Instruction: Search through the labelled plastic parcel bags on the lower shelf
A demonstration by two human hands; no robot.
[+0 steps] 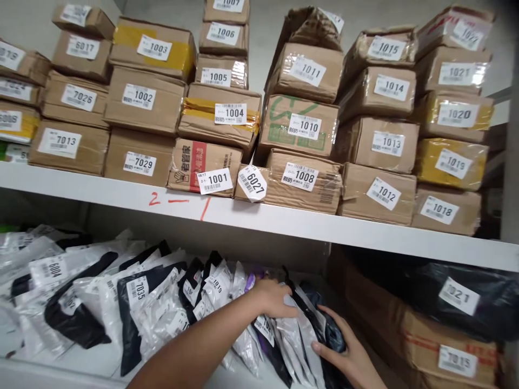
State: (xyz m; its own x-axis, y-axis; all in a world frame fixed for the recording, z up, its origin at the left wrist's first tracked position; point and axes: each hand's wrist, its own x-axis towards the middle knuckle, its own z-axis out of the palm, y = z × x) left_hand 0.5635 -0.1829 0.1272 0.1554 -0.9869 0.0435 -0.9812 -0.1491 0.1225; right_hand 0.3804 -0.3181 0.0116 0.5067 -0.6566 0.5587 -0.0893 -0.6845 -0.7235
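On the lower shelf, a row of plastic mailing bags stands packed on edge. My left hand point(273, 298) reaches over the row from the left, its fingers closed at the top of a white mailing bag point(290, 337); its fingertips are partly hidden among the bags. At the right end of the row, my right hand point(348, 348) has its thumb and fingers around a black mailing bag point(334, 332), with the thumb near the white bags beside it. Below the left hand, a purple and black bag point(266, 332) carries a white label.
Numbered cardboard boxes point(144, 100) stand in stacks on the upper shelf point(259, 216), marked in red. More labelled bags point(138, 294) fill the lower shelf to the left. At right, a large black bag point(430, 297) lies on a cardboard box point(425, 332).
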